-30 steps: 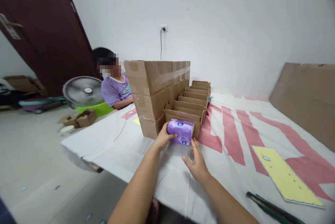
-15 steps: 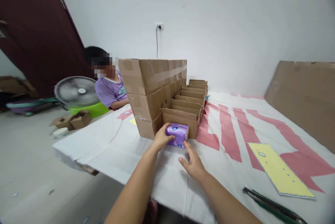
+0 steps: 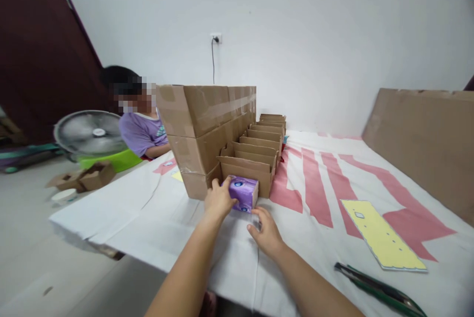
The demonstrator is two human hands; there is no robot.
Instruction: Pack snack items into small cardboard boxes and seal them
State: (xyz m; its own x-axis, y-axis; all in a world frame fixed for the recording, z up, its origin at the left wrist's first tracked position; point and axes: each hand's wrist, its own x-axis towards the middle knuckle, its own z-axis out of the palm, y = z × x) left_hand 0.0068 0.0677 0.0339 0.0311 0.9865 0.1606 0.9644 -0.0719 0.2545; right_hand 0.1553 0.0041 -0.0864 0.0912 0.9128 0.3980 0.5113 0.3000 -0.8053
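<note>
Purple pack point(image 3: 244, 189) beside boxes point(image 3: 207, 109) (contents hidden)

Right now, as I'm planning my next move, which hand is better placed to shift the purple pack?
Probably the left hand: it spans the left end of the purple pack, while the right hand reaches only the near right corner.

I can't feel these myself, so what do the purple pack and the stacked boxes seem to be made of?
Purple pack: probably thin, glossy plastic film, judging by its sheen.
Stacked boxes: apparently matte brown cardboard, given the dull tan faces; the shiny strips look like clear tape.
</note>
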